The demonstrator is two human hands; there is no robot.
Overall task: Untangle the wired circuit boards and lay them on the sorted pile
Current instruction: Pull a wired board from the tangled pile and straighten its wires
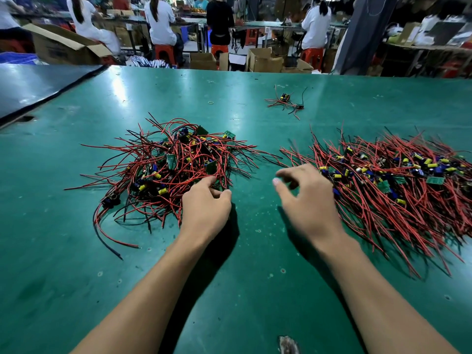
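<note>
A worn green table mat (255,251), speckled with small marks, fills the view. A dark sheet (38,85) lies over its far left corner. Beyond the table, people sit on red stools (164,53) at workbenches among open cardboard boxes (264,61).

The tangled pile (176,159) of wired circuit boards lies left of centre, roughly round, its red and black wires pointing every way. The left hand (207,208) sits at its near right edge, index fingertip in the wires and thumb curled toward the fingers; whether they pinch a wire cannot be told.

The sorted pile (388,180) lies to the right, its long axis across the table, with the boards in a band along the middle and the near wires slanting toward the near right. The right hand (309,198), slightly blurred, hovers at its left edge, fingers apart, loosely curled and holding nothing.

A few loose boards (284,102) lie farther back.
</note>
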